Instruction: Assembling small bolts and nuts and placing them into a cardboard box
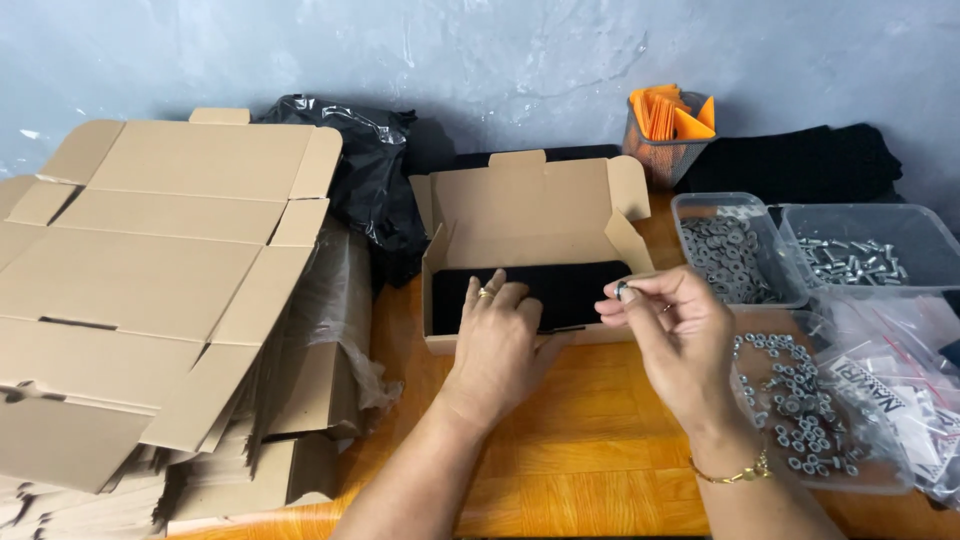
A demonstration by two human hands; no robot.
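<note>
Right hand (672, 330), small silvery nut (622, 290)

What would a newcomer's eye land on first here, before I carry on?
Probably the two hands at centre: the left hand rests on the front edge of the open cardboard box with its black lining, while the right hand pinches a small metal piece just above it. Next, the tall stack of flat cardboard blanks at left, and the clear tubs of metal hardware at right.
</note>
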